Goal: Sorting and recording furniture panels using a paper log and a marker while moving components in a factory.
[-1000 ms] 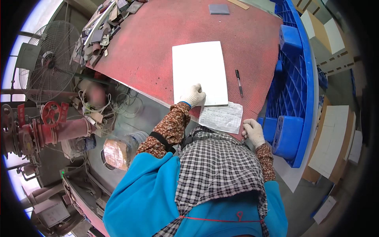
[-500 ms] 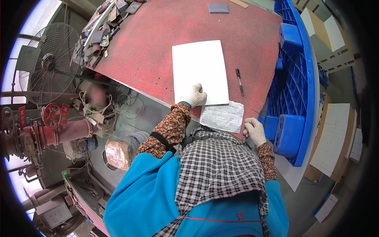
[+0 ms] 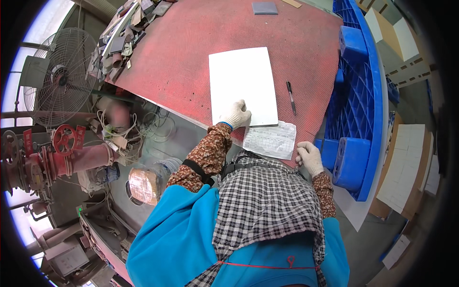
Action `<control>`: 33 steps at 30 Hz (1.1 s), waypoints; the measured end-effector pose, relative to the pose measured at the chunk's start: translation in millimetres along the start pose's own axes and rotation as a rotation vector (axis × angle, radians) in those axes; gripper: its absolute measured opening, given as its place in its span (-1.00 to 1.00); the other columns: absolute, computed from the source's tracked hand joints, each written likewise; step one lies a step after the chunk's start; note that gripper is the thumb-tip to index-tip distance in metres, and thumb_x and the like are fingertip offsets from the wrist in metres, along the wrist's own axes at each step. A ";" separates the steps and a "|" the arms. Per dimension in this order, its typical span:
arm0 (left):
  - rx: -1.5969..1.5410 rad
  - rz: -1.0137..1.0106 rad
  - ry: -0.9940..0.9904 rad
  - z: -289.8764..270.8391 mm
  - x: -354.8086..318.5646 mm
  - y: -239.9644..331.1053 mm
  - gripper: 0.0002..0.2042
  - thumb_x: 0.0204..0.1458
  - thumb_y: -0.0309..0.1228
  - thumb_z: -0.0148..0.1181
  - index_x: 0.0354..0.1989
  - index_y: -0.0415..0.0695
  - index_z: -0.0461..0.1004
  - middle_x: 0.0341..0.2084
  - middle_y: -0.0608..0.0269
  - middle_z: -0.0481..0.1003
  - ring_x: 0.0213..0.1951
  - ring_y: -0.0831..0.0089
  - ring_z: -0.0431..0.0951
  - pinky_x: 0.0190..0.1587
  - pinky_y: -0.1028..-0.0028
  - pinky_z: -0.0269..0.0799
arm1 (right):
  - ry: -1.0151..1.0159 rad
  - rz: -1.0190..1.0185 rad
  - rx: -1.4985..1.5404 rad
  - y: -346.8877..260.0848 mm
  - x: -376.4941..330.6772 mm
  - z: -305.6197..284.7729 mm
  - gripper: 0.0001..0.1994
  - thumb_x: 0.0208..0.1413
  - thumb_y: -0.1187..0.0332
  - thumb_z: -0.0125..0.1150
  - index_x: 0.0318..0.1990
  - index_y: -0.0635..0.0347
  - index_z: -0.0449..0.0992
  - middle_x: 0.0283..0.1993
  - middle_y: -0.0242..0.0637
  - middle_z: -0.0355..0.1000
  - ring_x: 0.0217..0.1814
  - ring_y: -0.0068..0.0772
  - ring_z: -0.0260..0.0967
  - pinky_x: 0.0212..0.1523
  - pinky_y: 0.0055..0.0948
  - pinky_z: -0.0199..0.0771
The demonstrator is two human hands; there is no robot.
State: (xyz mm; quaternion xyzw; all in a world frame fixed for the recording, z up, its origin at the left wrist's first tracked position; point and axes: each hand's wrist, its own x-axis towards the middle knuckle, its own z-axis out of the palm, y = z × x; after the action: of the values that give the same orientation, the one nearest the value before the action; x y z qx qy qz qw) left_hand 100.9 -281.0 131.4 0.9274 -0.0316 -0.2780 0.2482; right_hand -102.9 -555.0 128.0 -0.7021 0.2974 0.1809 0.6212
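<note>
My left hand point(image 3: 236, 115), in a white knitted glove, rests with curled fingers on the lower left part of a white rectangular sheet or thin stack point(image 3: 243, 79). Its palm side faces down and is hidden. A creased printed form point(image 3: 270, 140) lies at the near edge of the table, just below the white sheet. Beside the form's lower right corner is my right hand point(image 3: 310, 158), also gloved, its fingers bent inward at the table's edge; whatever they might hold is hidden. A black pen with a clear barrel point(image 3: 291, 98) lies to the right of the white sheet.
The table has a red textured cover point(image 3: 167, 62). Scrap pieces point(image 3: 125, 40) are heaped at its far left, and a grey square piece point(image 3: 264, 8) lies at the far edge. A blue plastic pallet point(image 3: 356, 95) stands along the right. A fan point(image 3: 60, 75) and red pipework point(image 3: 79, 160) are on the left.
</note>
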 end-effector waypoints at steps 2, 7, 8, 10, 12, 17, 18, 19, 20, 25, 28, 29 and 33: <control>-0.006 -0.002 0.002 -0.1 -1.1 0.1 -0.72 -0.02 -0.21 0.19 -0.29 -0.19 0.44 -0.45 0.10 0.50 -0.33 0.27 0.53 -0.19 0.29 0.47 | 0.001 0.004 -0.006 0.2 -0.7 -0.2 -0.81 0.26 0.42 0.09 -0.08 0.32 0.51 -0.46 -0.38 0.46 -0.55 -0.64 0.39 -0.56 -0.58 0.37; -0.009 -0.006 0.008 2.5 -0.5 -3.3 -0.72 -0.02 -0.22 0.19 -0.30 -0.19 0.44 -0.45 0.08 0.50 -0.34 0.28 0.52 -0.21 0.29 0.46 | -0.001 -0.001 -0.017 -3.4 -2.7 0.8 -0.81 0.25 0.41 0.10 -0.08 0.33 0.51 -0.45 -0.34 0.47 -0.56 -0.64 0.38 -0.56 -0.57 0.38; -0.021 -0.011 0.011 3.8 0.4 -4.4 -0.73 -0.02 -0.23 0.19 -0.31 -0.20 0.44 -0.46 0.09 0.50 -0.36 0.29 0.51 -0.22 0.30 0.46 | 0.008 -0.002 -0.021 -2.1 -2.3 1.6 -0.80 0.25 0.41 0.09 -0.08 0.33 0.51 -0.44 -0.34 0.48 -0.55 -0.63 0.39 -0.55 -0.57 0.38; -0.003 0.011 0.007 4.3 1.3 2.3 -0.74 -0.03 -0.24 0.20 -0.33 -0.20 0.44 -0.48 0.10 0.49 -0.38 0.30 0.50 -0.25 0.30 0.45 | 0.038 0.003 -0.015 3.0 -2.1 0.0 -0.80 0.25 0.41 0.09 -0.07 0.34 0.51 -0.42 -0.33 0.48 -0.53 -0.63 0.40 -0.55 -0.56 0.39; 0.018 0.048 -0.006 7.4 2.2 2.2 -0.74 -0.04 -0.25 0.20 -0.34 -0.20 0.44 -0.50 0.12 0.49 -0.40 0.31 0.49 -0.27 0.31 0.45 | 0.042 0.019 0.045 8.8 -4.6 -3.9 -0.79 0.25 0.41 0.08 -0.07 0.33 0.51 -0.39 -0.34 0.49 -0.50 -0.62 0.43 -0.53 -0.56 0.41; -0.091 0.105 0.088 10.5 13.8 -32.3 -0.71 -0.07 -0.24 0.22 -0.37 -0.27 0.46 -0.55 0.12 0.48 -0.44 0.36 0.46 -0.34 0.31 0.45 | -0.031 -0.008 0.004 -8.6 0.8 5.5 -0.78 0.25 0.39 0.06 -0.05 0.30 0.52 -0.36 -0.32 0.51 -0.46 -0.59 0.46 -0.45 -0.53 0.48; -0.027 0.119 0.073 1.4 5.7 -16.0 -0.70 -0.07 -0.24 0.22 -0.36 -0.29 0.47 -0.54 0.11 0.48 -0.44 0.37 0.46 -0.33 0.32 0.45 | -0.010 -0.014 0.001 -6.3 -1.7 2.4 -0.77 0.24 0.39 0.05 -0.05 0.29 0.52 -0.36 -0.31 0.51 -0.45 -0.57 0.47 -0.43 -0.51 0.50; -0.019 0.119 0.060 1.2 7.9 -15.2 -0.69 -0.06 -0.24 0.22 -0.35 -0.29 0.47 -0.53 0.10 0.49 -0.44 0.36 0.46 -0.32 0.33 0.45 | 0.029 -0.016 0.029 -3.2 -2.4 1.5 -0.77 0.24 0.39 0.05 -0.05 0.29 0.52 -0.36 -0.31 0.51 -0.45 -0.57 0.47 -0.43 -0.51 0.50; -0.009 0.123 0.048 1.8 9.7 -12.3 -0.69 -0.05 -0.24 0.21 -0.34 -0.30 0.47 -0.52 0.09 0.49 -0.43 0.36 0.47 -0.31 0.33 0.46 | 0.025 -0.029 0.005 0.4 -3.8 -0.5 -0.76 0.23 0.39 0.05 -0.04 0.29 0.52 -0.35 -0.30 0.52 -0.44 -0.54 0.49 -0.41 -0.50 0.52; -0.007 0.339 0.128 19.4 24.2 -26.6 -0.71 -0.06 -0.22 0.27 -0.41 -0.27 0.55 -0.54 0.00 0.58 -0.45 0.21 0.58 -0.28 0.30 0.49 | 0.049 -0.159 -0.072 5.1 -23.7 -13.8 -0.75 0.12 0.33 0.08 -0.13 0.22 0.58 -0.35 -0.24 0.57 -0.42 -0.45 0.54 -0.36 -0.40 0.55; -0.054 0.482 0.116 15.2 27.4 -42.7 -0.75 -0.07 -0.31 0.30 -0.46 -0.31 0.53 -0.56 0.04 0.57 -0.47 0.34 0.53 -0.31 0.34 0.47 | -0.027 -0.160 -0.021 21.5 -21.8 -12.8 -0.75 0.07 0.29 0.10 -0.17 0.15 0.60 -0.37 -0.26 0.58 -0.44 -0.37 0.54 -0.33 -0.31 0.55; -0.018 0.415 0.057 10.8 17.3 -26.5 -0.75 -0.05 -0.34 0.29 -0.47 -0.34 0.51 -0.58 0.10 0.55 -0.48 0.41 0.48 -0.33 0.37 0.44 | 0.010 -0.186 -0.017 39.6 -16.7 -9.2 -0.75 0.07 0.29 0.11 -0.15 0.15 0.59 -0.37 -0.28 0.59 -0.42 -0.40 0.54 -0.33 -0.34 0.53; -0.152 0.269 -0.075 8.8 8.1 9.2 -0.74 0.05 -0.35 0.21 -0.55 -0.28 0.38 -0.70 0.31 0.37 -0.65 0.60 0.28 -0.60 0.52 0.21 | 0.151 -0.244 0.044 69.6 -41.6 -10.2 -0.77 0.10 0.25 0.14 -0.18 0.15 0.59 -0.38 -0.28 0.59 -0.41 -0.43 0.54 -0.29 -0.37 0.51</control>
State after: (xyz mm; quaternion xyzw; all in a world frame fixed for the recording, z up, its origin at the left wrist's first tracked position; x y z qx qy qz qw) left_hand 103.8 -294.5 125.4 0.8823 -0.1436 -0.2784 0.3513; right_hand -180.3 -560.6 102.3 -0.7309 0.2598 0.0442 0.6296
